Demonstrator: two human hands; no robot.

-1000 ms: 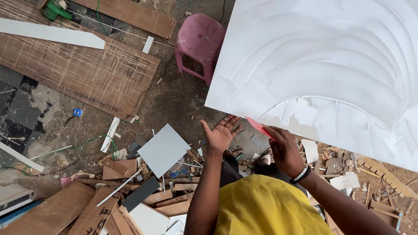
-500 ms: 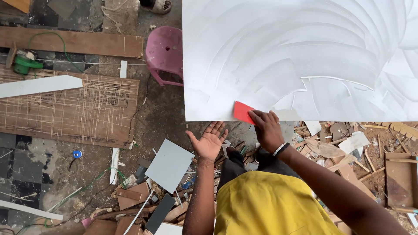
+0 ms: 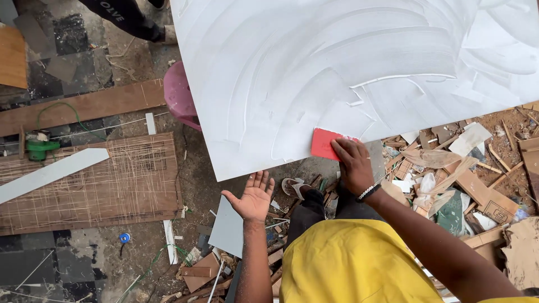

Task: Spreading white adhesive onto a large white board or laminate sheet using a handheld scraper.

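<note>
Red scraper [image 3: 325, 143] flat on white board [image 3: 348, 67], long axis crosswise; right hand [image 3: 352, 164] gripping, left hand [image 3: 252, 197] spread.

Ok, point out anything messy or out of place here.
Broken wood scraps and torn paper litter the ground right of the right hand; the white board's coating lies in uneven ridged swirls.

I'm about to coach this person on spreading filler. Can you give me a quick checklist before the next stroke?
1. Right hand has a grip on the red scraper: ok.
2. Scraper lies on the white board near its lower edge: ok.
3. Left hand open, palm up, off the board: ok.
4. Coat smooth: not ok, ridges and swirls show.
5. Footing: not ok, wood scraps underfoot.
6. Board's support: cannot tell.
</note>
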